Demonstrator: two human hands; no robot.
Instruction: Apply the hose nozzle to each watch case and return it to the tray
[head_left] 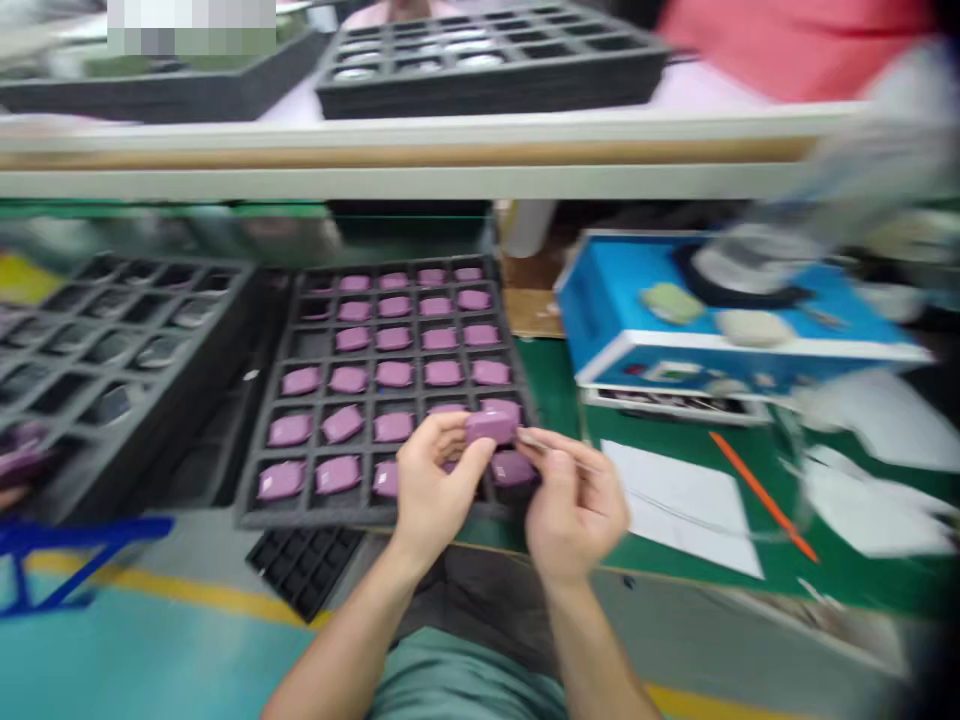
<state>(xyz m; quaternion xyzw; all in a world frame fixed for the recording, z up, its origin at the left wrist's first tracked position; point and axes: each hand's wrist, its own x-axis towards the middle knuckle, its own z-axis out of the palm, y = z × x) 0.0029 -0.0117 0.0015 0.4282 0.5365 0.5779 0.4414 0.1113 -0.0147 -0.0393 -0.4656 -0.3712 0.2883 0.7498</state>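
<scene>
Between the thumb and fingers of my left hand (439,475) is a small glossy purple case (486,426), raised over a black compartment tray (315,345). My right hand (574,500) pinches a thin pen-like tool (551,448), its tip at the right edge of the case. A cord seems to trail from the tool toward the right. Below, the tray holds many similar purple pieces (337,473), one per compartment. Several compartments at the tray's left side hold none. My hands cover part of the tray's front right corner.
To the right stand a blue box (630,300) with greenish pads on top, white paper (686,505) and an orange stick (765,497). Another black tray (112,350) slopes at the left. A shelf edge (420,155) crosses above, with more trays on it.
</scene>
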